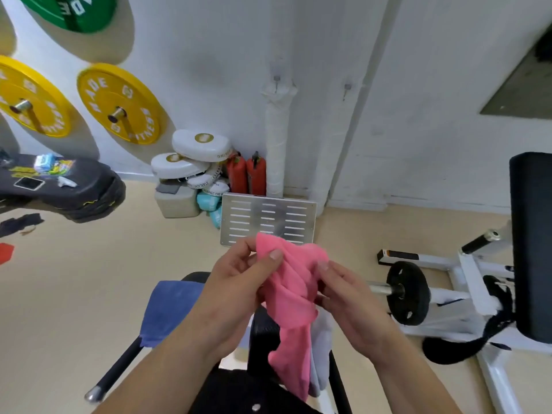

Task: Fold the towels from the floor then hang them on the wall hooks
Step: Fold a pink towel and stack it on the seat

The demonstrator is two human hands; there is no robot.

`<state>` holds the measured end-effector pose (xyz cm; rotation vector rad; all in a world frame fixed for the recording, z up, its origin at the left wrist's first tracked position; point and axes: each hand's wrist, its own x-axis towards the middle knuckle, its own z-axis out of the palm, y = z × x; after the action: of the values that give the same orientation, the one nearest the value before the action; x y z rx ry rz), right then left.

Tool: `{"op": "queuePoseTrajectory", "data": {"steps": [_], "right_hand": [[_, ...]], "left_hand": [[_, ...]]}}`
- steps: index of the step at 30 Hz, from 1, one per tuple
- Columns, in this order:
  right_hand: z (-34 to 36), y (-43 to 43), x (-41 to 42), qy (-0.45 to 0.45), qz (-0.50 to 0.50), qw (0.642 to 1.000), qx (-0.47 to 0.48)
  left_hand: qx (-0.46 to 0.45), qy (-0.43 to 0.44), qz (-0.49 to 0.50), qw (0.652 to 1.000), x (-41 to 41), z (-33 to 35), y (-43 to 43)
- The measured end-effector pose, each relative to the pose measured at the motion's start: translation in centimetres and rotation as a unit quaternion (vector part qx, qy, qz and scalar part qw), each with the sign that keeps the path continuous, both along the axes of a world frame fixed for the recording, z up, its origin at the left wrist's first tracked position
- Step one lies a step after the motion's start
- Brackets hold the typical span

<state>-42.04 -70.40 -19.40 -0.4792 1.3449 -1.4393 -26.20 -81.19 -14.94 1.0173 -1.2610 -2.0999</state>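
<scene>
Pink towel (286,282) at centre of frame, bunched and unfolded, held up between both hands. Left hand (239,282) just left of it, pinching the upper edge, thumb on the front face, fingers curled behind. Right hand (349,297) just right of it, pinching a fold, thumb on top, fingers curled beneath. Hangs down from the two grips between the forearms toward the lower centre. Pale grey towel (322,339) directly behind its lower part, partly hidden. Blue towel (170,309) draped over the black bench (263,330), left of the left wrist. First wall hook (277,80) and second wall hook (347,88) on the white wall, upper centre, both bare, well apart from the hands. Beige lidded box (176,203) on the floor against the wall, centre left, lid closed, a flat grey item on top; contents not visible. Slotted metal plate (268,222) leaning just above the hands.
</scene>
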Motion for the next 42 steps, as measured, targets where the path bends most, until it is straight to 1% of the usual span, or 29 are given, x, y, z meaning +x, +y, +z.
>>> {"op": "queuePoseTrajectory", "data": {"steps": [1, 2, 4, 5, 6, 7, 8, 9, 10, 12, 14, 15, 17, 19, 21, 23, 25, 27, 29, 31, 33, 35, 36, 38, 39, 40, 41, 42], "right_hand": [[0.3, 0.0, 0.0, 0.016, -0.034, 0.999, -0.009], [0.6, 0.1, -0.1, 0.039, -0.067, 0.997, -0.009], [0.8, 0.6, -0.5, 0.1, -0.115, 0.988, 0.002], [1.2, 0.9, -0.6, 0.124, -0.124, 0.984, 0.006], [1.8, 1.3, -0.7, 0.137, -0.121, 0.983, 0.002], [2.3, 1.7, -0.7, 0.151, -0.104, 0.983, -0.004], [3.1, 2.1, -0.6, 0.168, -0.073, 0.983, -0.007], [3.8, 2.5, -0.5, 0.191, -0.036, 0.981, -0.01], [4.5, 2.8, -0.3, 0.214, 0.002, 0.977, -0.013], [5.4, 2.9, -0.1, 0.254, 0.071, 0.964, -0.015], [5.4, 3.0, -0.3, 0.285, 0.093, 0.954, -0.001], [5.4, 3.2, -0.6, 0.298, 0.097, 0.95, 0.007], [5.6, 3.7, -1.1, 0.333, 0.101, 0.937, 0.021], [5.5, 4.5, -1.7, 0.369, 0.106, 0.923, 0.044], [5.0, 5.2, -2.1, 0.357, 0.101, 0.927, 0.053], [4.6, 5.7, -2.1, 0.314, 0.076, 0.945, 0.049], [4.4, 5.8, -2.0, 0.281, 0.053, 0.958, 0.038], [4.2, 5.8, -1.9, 0.269, 0.054, 0.961, 0.019], [3.6, 5.7, -2.1, 0.278, 0.05, 0.959, 0.022], [2.9, 5.7, -2.8, 0.308, 0.023, 0.951, 0.034], [2.2, 5.8, -3.7, 0.323, -0.042, 0.945, 0.044], [1.4, 5.9, -4.5, 0.305, -0.129, 0.942, 0.047], [1.0, 6.0, -4.8, 0.296, -0.163, 0.939, 0.055], [0.3, 6.2, -5.1, 0.273, -0.22, 0.933, 0.076], [0.0, 6.3, -5.2, 0.259, -0.252, 0.928, 0.086], [-0.2, 6.5, -5.3, 0.247, -0.286, 0.921, 0.093], [-0.4, 6.6, -5.5, 0.237, -0.317, 0.913, 0.096], [-0.5, 6.8, -5.7, 0.228, -0.341, 0.906, 0.1]], "left_hand": [[-0.001, -0.002, -0.02, 1.0, 0.2, 0.0, 0.1], [-0.013, -0.024, -0.042, 0.999, 0.4, -0.3, 0.2], [-0.066, -0.121, -0.096, 0.986, 1.2, -1.3, 0.3], [-0.104, -0.185, -0.112, 0.971, 1.5, -1.9, 0.3], [-0.147, -0.237, -0.108, 0.954, 1.7, -2.4, 0.3], [-0.189, -0.266, -0.084, 0.941, 1.8, -2.5, 0.3], [-0.228, -0.262, -0.053, 0.936, 1.7, -2.4, 0.2], [-0.258, -0.232, -0.041, 0.937, 1.4, -2.2, 0.0], [-0.279, -0.196, -0.057, 0.938, 1.0, -1.8, -0.1], [-0.309, -0.143, -0.149, 0.928, -0.4, -0.8, -0.1], [-0.317, -0.116, -0.242, 0.91, -1.7, -0.1, 0.1], [-0.31, -0.107, -0.272, 0.905, -2.1, 0.0, 0.2], [-0.307, -0.108, -0.304, 0.895, -2.5, -0.3, 0.1], [-0.318, -0.121, -0.295, 0.893, -2.5, -1.0, 0.0], [-0.315, -0.128, -0.247, 0.907, -2.3, -1.3, 0.0], [-0.329, -0.125, -0.211, 0.912, -2.4, -1.1, 0.3], [-0.351, -0.115, -0.206, 0.906, -2.8, -0.6, 0.9], [-0.364, -0.115, -0.212, 0.9, -3.2, -0.6, 1.3], [-0.376, -0.131, -0.224, 0.889, -3.4, -1.2, 1.1], [-0.379, -0.166, -0.237, 0.879, -3.4, -1.9, 0.4], [-0.35, -0.192, -0.242, 0.884, -3.0, -2.4, -0.8], [-0.327, -0.212, -0.264, 0.883, -2.5, -2.8, -2.1], [-0.331, -0.228, -0.287, 0.87, -2.3, -3.0, -2.7], [-0.356, -0.271, -0.337, 0.828, -2.0, -3.6, -3.6], [-0.363, -0.29, -0.349, 0.814, -1.8, -3.9, -4.0], [-0.362, -0.3, -0.349, 0.811, -1.7, -4.1, -4.2], [-0.354, -0.297, -0.34, 0.819, -1.5, -4.2, -4.3], [-0.336, -0.284, -0.322, 0.838, -1.4, -4.2, -4.4]]}}
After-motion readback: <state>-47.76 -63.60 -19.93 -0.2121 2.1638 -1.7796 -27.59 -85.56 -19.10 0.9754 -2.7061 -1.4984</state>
